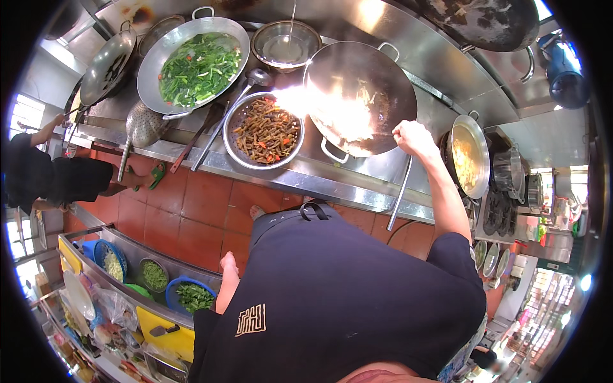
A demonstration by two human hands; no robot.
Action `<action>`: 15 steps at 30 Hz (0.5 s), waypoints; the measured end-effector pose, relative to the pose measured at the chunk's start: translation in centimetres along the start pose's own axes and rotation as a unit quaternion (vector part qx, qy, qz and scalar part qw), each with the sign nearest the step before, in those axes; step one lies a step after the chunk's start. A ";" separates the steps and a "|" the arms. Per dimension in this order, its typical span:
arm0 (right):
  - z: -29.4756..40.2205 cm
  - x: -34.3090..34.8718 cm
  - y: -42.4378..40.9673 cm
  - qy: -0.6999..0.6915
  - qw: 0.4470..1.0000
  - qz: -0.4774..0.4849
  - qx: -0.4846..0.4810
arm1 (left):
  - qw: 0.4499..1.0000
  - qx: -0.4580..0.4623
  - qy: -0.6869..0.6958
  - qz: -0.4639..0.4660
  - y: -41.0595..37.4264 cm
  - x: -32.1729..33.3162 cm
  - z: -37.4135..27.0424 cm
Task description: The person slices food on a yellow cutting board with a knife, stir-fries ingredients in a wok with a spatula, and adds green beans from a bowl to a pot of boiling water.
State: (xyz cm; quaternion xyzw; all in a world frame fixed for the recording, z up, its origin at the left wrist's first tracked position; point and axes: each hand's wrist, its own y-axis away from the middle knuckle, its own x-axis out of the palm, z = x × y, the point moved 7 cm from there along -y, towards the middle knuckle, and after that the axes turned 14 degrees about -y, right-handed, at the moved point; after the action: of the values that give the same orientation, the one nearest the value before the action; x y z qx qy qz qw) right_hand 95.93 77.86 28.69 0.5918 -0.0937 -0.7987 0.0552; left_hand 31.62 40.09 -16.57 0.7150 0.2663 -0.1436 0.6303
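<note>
My right hand (414, 136), its fingers curled, is at the near right rim of a large wok (397, 91); what it may hold is hidden. A long metal utensil handle (401, 191) runs below my wrist. Bright flame (345, 112) fills the wok's left part and hides much of the food. Left of it stands a perforated metal bowl (230, 143) of brown strips and red pieces (266, 129). My left hand (229, 264) hangs low beside my body, away from the stove; its fingers are hard to make out. Water runs into a metal basin (286, 45) behind.
A wok of greens in liquid (148, 86), a ladle (259, 77), a wooden-handled utensil (194, 136) and a perforated skimmer (143, 124) line the left. At right is a pan of yellowish food (483, 158). Behind me is a counter with vegetable baskets (172, 306). Another person (52, 167) stands far left.
</note>
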 end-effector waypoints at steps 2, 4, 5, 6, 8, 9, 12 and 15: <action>-0.5 1.1 -0.6 0.017 0.999 0.031 0.018 | 1.000 -0.004 0.026 0.015 0.1 0.4 -1.2; -1.1 2.7 -2.8 0.040 0.997 0.031 0.054 | 0.998 0.013 0.051 0.038 -1.7 0.9 -2.7; -1.4 2.9 -4.2 0.028 0.999 0.000 0.038 | 0.996 0.021 0.065 0.049 -2.6 1.2 -3.2; -1.9 3.3 -5.9 0.018 0.999 -0.032 0.022 | 0.996 0.042 0.063 0.051 -2.5 1.7 -4.2; -2.9 3.1 -8.2 -0.019 0.995 -0.097 0.006 | 0.993 0.088 0.056 0.053 -1.2 2.0 -7.6; -3.8 3.0 -9.6 -0.020 0.994 -0.109 0.022 | 0.991 0.110 0.055 0.044 -0.5 2.0 -9.0; -5.2 2.0 -12.3 -0.043 0.986 -0.131 0.090 | 0.982 0.174 0.062 0.040 0.9 2.1 -11.1; -4.8 2.5 -13.5 -0.079 0.975 -0.172 0.114 | 0.984 0.170 0.040 0.019 2.0 2.1 -10.2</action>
State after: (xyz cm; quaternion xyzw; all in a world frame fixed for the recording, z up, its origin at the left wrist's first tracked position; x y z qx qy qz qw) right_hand 100.08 90.14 22.12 0.5363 -0.0845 -0.8247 -0.1586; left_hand 33.13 50.35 -14.44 0.8219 0.2495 -0.1465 0.4907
